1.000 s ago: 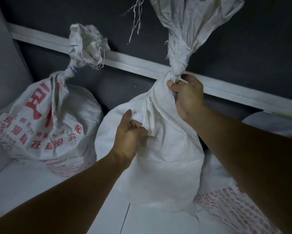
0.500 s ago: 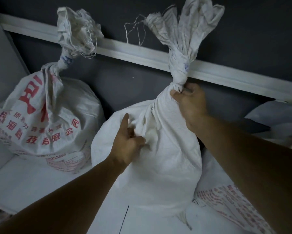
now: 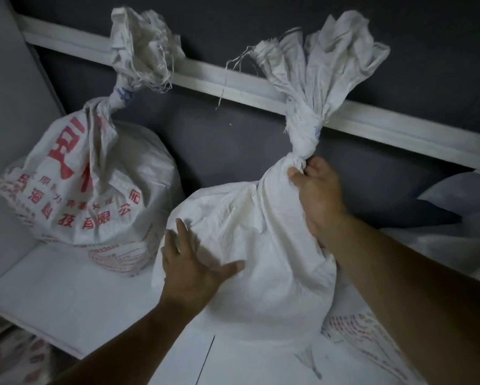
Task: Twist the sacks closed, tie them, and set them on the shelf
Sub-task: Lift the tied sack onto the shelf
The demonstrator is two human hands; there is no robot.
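A plain white woven sack [image 3: 272,262] stands on the white shelf [image 3: 66,295], its neck twisted and tied, the loose top fanning upward. My right hand [image 3: 313,190] grips the neck just below the knot. My left hand [image 3: 191,268] lies flat on the sack's lower left side, fingers spread. A second tied sack with red print [image 3: 86,187] sits at the back left of the shelf.
A dark back wall with a white rail [image 3: 233,87] runs behind the sacks. A grey side panel [image 3: 8,120] closes the left. Another printed sack [image 3: 372,337] lies flat at the lower right, with more white sacking [image 3: 461,218] at the far right.
The sack has come down onto the shelf. My left hand let go of the pinched fabric and now lies flat and spread on the sack's side. My right hand stays on the neck.
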